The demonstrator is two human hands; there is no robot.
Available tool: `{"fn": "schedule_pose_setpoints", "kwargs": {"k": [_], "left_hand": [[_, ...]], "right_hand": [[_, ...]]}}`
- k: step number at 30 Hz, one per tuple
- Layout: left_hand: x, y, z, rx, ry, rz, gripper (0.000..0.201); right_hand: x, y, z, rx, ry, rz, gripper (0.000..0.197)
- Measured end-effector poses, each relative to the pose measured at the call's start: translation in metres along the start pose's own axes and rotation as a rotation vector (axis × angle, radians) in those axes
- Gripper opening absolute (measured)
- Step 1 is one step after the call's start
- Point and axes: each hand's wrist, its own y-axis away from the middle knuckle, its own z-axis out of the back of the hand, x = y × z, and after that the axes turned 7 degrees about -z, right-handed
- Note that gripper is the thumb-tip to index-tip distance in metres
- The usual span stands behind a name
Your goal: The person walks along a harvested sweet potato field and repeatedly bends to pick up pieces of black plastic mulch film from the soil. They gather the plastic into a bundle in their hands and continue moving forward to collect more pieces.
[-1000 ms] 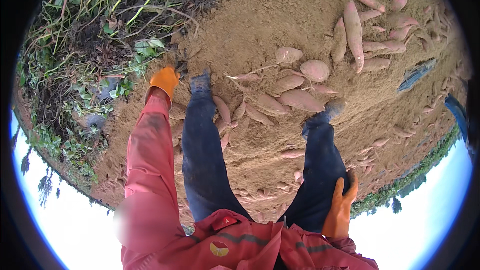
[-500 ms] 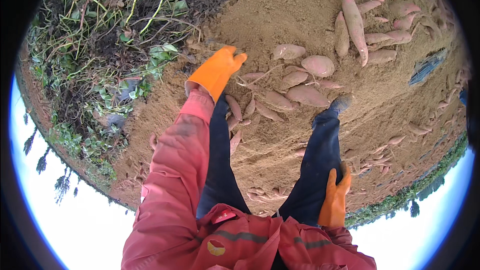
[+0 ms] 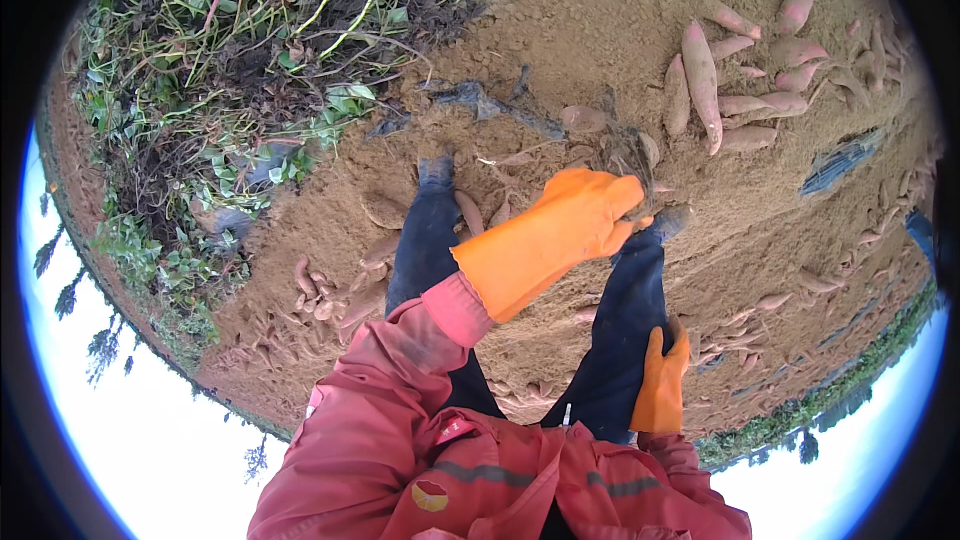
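Gloved left hand reaching down over sweet potatoes lying in the loose soil

Its orange-gloved fingers curl together at a dry root tuft just above a boot; whether they clamp it, I cannot tell. The right hand rests flat on the thigh, fingers together, holding nothing. A brittle tuft could tear off, and bending this low on crumbly ground risks treading on the sweet potatoes between the feet.

Smooth, matt orange rubber gloves cover both hands, left and right. The red cloth jacket looks creased; the brown sandy soil dry and crumbly; the pinkish sweet potatoes dusty-skinned.
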Motion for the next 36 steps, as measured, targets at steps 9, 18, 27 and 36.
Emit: {"fn": "schedule_pose_setpoints", "kwargs": {"k": [9,18,27,36], "left_hand": [[0.103,0.032,0.035,-0.045,-0.355,0.312,0.036],[0.301,0.044,0.042,0.38,-0.945,0.588,0.071],[0.361,0.05,-0.009,0.598,-0.627,0.787,0.055],[0.32,0.186,0.111,0.909,-0.773,1.007,0.036]], "right_hand": [[0.017,0.0,-0.001,0.025,-0.005,0.001,0.054],[0.008,0.004,0.009,-0.007,-0.03,-0.041,0.058],[0.009,0.002,0.025,0.0,-0.013,-0.02,0.056],[-0.002,-0.011,0.031,0.028,-0.023,0.013,0.053]]}}
